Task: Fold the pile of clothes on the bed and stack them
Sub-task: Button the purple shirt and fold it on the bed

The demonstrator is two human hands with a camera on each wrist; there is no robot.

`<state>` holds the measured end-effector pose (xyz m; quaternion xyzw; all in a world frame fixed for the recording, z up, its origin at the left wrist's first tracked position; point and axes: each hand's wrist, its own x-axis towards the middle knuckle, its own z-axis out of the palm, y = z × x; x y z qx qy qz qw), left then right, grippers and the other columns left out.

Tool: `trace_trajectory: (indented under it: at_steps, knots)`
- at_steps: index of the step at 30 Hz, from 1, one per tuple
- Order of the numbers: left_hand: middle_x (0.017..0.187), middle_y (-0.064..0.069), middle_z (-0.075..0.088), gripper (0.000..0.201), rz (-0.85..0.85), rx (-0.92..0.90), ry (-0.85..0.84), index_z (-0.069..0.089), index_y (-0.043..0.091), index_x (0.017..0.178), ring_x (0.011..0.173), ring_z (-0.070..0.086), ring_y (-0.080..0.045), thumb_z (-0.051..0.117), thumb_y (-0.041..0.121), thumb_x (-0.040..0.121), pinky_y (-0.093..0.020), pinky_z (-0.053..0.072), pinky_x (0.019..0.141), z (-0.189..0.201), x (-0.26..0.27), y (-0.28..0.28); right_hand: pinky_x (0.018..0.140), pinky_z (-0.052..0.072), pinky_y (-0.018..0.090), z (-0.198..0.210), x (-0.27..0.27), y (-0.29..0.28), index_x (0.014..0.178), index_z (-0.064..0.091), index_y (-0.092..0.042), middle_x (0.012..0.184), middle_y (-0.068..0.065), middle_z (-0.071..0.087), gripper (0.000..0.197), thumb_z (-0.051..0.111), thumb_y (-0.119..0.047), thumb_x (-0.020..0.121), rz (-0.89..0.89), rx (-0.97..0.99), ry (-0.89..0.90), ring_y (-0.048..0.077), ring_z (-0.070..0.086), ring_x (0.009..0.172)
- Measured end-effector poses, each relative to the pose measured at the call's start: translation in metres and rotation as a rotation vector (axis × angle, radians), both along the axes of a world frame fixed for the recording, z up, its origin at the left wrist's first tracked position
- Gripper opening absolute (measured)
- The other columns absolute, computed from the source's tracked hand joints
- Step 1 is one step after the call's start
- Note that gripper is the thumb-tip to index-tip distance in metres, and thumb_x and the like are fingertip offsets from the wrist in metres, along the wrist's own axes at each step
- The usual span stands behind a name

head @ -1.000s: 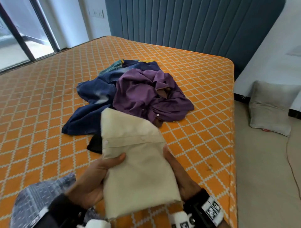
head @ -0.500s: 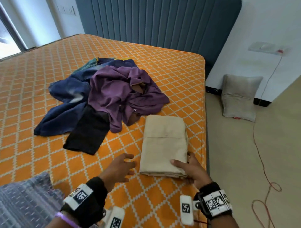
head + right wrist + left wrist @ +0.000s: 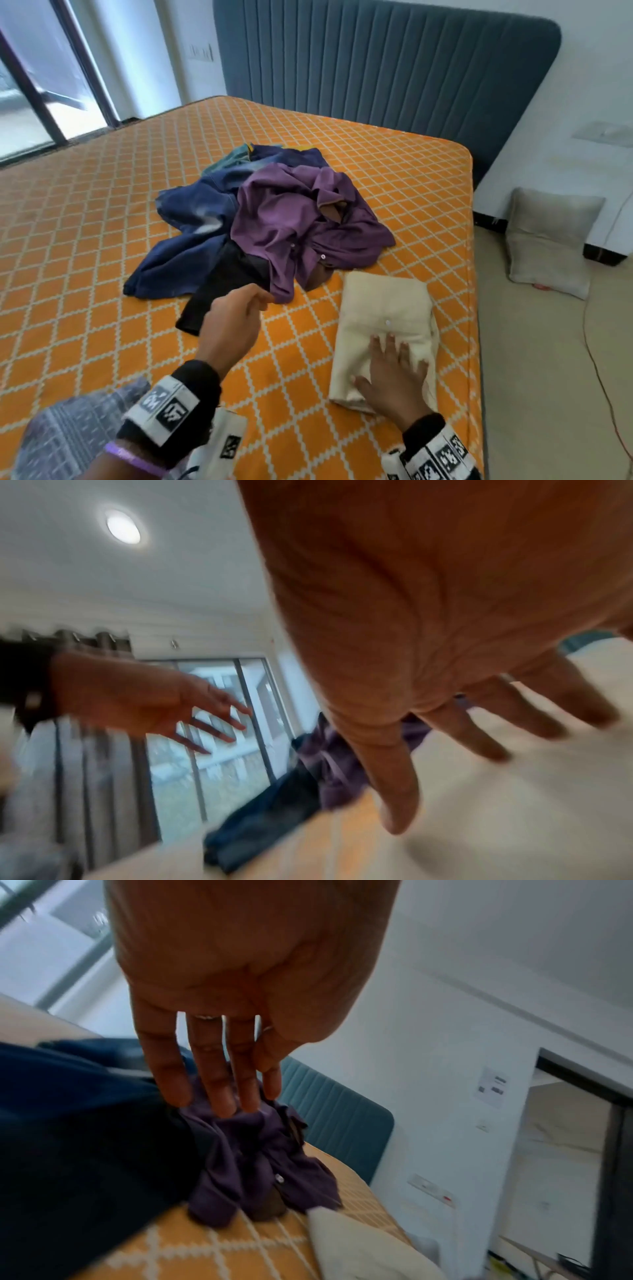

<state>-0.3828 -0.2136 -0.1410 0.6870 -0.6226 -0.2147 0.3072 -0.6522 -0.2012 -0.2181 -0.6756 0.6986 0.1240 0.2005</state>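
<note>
A folded cream garment (image 3: 383, 318) lies near the bed's right edge. My right hand (image 3: 394, 370) rests flat on its near end with the fingers spread (image 3: 479, 737). A pile of unfolded clothes sits mid-bed: a purple shirt (image 3: 301, 219) on top, a dark blue garment (image 3: 185, 233) to its left and a black piece (image 3: 222, 284) at the front. My left hand (image 3: 236, 315) hovers open above the black piece, its straight fingers (image 3: 219, 1088) just short of the purple shirt (image 3: 253, 1164) and holding nothing.
The orange diamond-patterned bed (image 3: 102, 240) ends at a blue padded headboard (image 3: 376, 68). A grey patterned cloth (image 3: 68, 431) lies at the near left corner. On the floor to the right are a grey cushion (image 3: 548, 240) and a red cable (image 3: 603, 394). Glass doors (image 3: 27, 96) stand at the left.
The cream garment went from held in both hands to lying on the bed. My left hand let go and moved forward to the pile. My right hand now lies flat on the garment.
</note>
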Motion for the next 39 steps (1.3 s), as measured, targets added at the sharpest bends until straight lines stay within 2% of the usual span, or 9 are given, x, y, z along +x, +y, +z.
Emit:
trace_trajectory:
  at_steps: [2,4,10,15,24,26,31,36,39]
  knots:
    - [0.088,0.009,0.073,0.032,0.060,-0.035,-0.004,0.065,0.033,0.089,0.086,0.070,-0.014,0.045,0.008,0.094,-0.039,0.057,0.079,0.006,0.031,-0.008,0.115,0.022,0.057,0.028,0.021,-0.038,0.146,0.040,-0.019,0.152,0.009,0.042,0.064,0.046,-0.060,0.097,0.053,-0.068,0.026,0.030,0.038,0.142]
    - [0.084,0.011,0.072,0.035,0.129,-0.042,0.021,0.065,0.032,0.084,0.083,0.069,-0.010,0.048,0.003,0.096,-0.040,0.057,0.080,0.011,0.061,-0.013,0.102,0.038,0.047,0.053,0.049,-0.085,0.133,0.052,-0.024,0.133,0.008,0.060,0.051,0.053,-0.057,0.094,0.102,-0.211,-0.075,0.030,0.055,0.125]
    - [0.086,0.009,0.073,0.035,0.262,-0.117,0.157,0.069,0.030,0.084,0.080,0.071,-0.012,0.051,0.003,0.098,-0.040,0.056,0.074,0.027,0.117,-0.012,0.081,0.052,0.047,0.071,0.143,-0.207,0.160,0.011,-0.034,0.114,0.020,0.066,0.084,0.062,-0.028,0.093,0.155,-0.435,-0.291,0.043,0.065,0.103]
    - [0.092,0.013,0.073,0.029,0.263,-0.103,0.125,0.069,0.032,0.088,0.088,0.069,-0.005,0.053,0.010,0.100,-0.026,0.046,0.064,0.037,0.139,0.011,0.087,0.054,0.046,0.079,0.175,-0.239,0.123,0.059,-0.020,0.121,0.018,0.067,0.034,0.047,-0.010,0.093,0.230,-0.523,-0.090,0.042,0.064,0.110]
    - [0.102,0.015,0.067,0.016,0.277,-0.204,0.024,0.063,0.028,0.113,0.092,0.068,-0.007,0.060,0.024,0.098,-0.026,0.052,0.073,0.090,0.149,0.048,0.078,0.056,0.039,0.194,0.250,-0.141,0.115,0.073,-0.025,0.100,0.005,0.077,0.045,0.037,-0.029,0.088,0.536,-0.991,-0.544,0.031,0.071,0.092]
    - [0.112,0.012,0.065,0.031,0.255,-0.263,-0.020,0.058,0.026,0.125,0.097,0.066,-0.008,0.065,0.031,0.095,-0.022,0.048,0.074,0.108,0.148,0.055,0.084,0.054,0.039,0.228,0.262,-0.111,0.114,0.073,-0.025,0.102,0.003,0.077,0.041,0.042,-0.026,0.088,0.617,-1.010,-0.700,0.027,0.071,0.095]
    - [0.126,-0.008,0.062,0.082,0.320,-0.428,-0.146,0.044,0.012,0.137,0.110,0.062,-0.028,0.060,0.065,0.077,-0.041,0.050,0.085,0.162,0.149,0.082,0.086,0.054,0.025,0.305,0.301,-0.022,0.107,0.078,-0.021,0.099,-0.006,0.078,0.034,0.055,-0.013,0.083,0.969,-0.945,-1.131,0.009,0.072,0.094]
    - [0.095,-0.008,0.072,0.026,0.552,-0.583,-0.159,0.061,0.023,0.104,0.093,0.066,-0.037,0.052,0.037,0.083,-0.046,0.050,0.072,0.208,0.185,0.149,0.072,0.049,0.014,0.335,0.328,0.032,0.121,0.070,-0.025,0.097,-0.011,0.075,0.031,0.069,-0.024,0.091,0.954,-0.765,-1.392,0.000,0.068,0.083]
    - [0.094,-0.011,0.073,0.016,0.663,-0.591,-0.162,0.066,0.018,0.099,0.095,0.068,-0.035,0.059,0.025,0.087,-0.042,0.049,0.070,0.225,0.212,0.198,0.071,0.046,0.010,0.305,0.336,0.056,0.138,0.051,-0.033,0.106,-0.014,0.064,0.077,0.083,-0.056,0.072,0.862,-0.520,-1.360,0.000,0.063,0.085]
